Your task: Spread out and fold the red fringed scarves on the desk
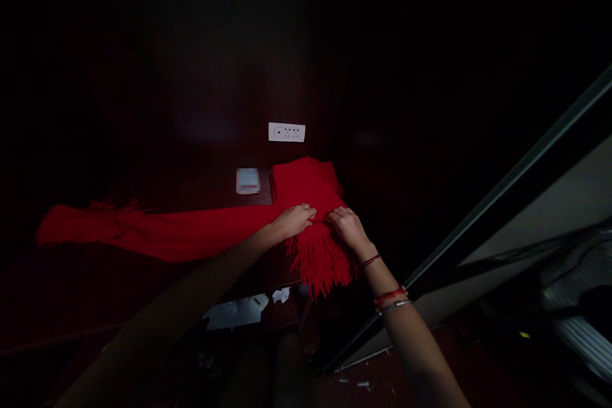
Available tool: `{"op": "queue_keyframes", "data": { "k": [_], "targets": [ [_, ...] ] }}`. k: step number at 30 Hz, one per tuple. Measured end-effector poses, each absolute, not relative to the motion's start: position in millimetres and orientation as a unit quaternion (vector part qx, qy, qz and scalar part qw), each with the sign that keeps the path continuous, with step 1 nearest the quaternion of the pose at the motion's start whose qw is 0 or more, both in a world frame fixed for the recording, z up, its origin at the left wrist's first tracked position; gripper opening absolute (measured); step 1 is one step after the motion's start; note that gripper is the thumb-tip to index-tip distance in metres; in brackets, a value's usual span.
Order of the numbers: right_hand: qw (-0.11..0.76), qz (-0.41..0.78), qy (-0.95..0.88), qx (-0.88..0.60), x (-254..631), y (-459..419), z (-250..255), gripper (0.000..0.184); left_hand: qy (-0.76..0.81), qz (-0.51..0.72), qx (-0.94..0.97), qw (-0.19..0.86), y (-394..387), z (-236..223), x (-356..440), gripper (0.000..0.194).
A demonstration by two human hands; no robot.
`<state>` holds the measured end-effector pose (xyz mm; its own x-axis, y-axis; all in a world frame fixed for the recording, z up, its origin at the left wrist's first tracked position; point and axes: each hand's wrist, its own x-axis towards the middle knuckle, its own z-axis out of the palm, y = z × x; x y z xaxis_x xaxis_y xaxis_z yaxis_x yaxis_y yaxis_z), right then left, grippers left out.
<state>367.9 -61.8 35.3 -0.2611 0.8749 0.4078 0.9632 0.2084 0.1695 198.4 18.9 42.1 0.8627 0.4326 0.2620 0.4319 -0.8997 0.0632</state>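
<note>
A red fringed scarf [210,229] lies on a dark surface, one long part stretched out to the left and the other part folded into a stack at the right. Its tassels hang toward me below my hands. My left hand [294,220], with a ring on one finger, is closed on the cloth near the middle of the folded part. Just to its right, my right hand [347,223] pinches the same cloth with bent fingers. Bracelets circle my right wrist and forearm. The fingertips of both hands are partly hidden in the fabric.
A white power socket [287,132] is set in the dark wall behind the scarf. A small blurred square item [247,181] lies left of the folded stack. Below the surface's edge are crumpled white paper [282,295] and a pale flat item [234,313]. A pale-edged frame [507,185] slants along the right.
</note>
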Motion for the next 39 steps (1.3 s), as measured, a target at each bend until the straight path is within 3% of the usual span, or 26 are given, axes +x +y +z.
{"op": "queue_keyframes", "data": {
  "k": [7, 18, 24, 31, 34, 39],
  "targets": [
    [0.105, -0.18, -0.785, -0.584, 375, -67, 23, 0.021, 0.223, 0.064, 0.971, -0.055, 8, 41, 195, 0.015],
    [0.133, -0.204, -0.769, -0.591, 373, -67, 20, 0.02, 0.203, 0.111, 0.965, -0.126, 2, 35, 191, 0.017],
    [0.12, -0.191, -0.787, -0.574, 377, -73, 11, 0.022, 0.184, 0.072, 0.971, -0.134, 0, 34, 189, 0.022],
    [0.17, -0.171, -0.79, -0.564, 382, -74, 3, 0.021, 0.142, 0.082, 0.98, -0.11, 11, 25, 185, 0.028],
    [0.175, -0.169, -0.794, -0.557, 385, -73, 0, 0.02, 0.166, 0.048, 0.98, -0.094, 14, 18, 180, 0.037],
    [0.173, -0.167, -0.793, -0.56, 384, -74, 1, 0.019, 0.221, 0.0, 0.97, -0.102, 11, 16, 177, 0.037]
  ]
}}
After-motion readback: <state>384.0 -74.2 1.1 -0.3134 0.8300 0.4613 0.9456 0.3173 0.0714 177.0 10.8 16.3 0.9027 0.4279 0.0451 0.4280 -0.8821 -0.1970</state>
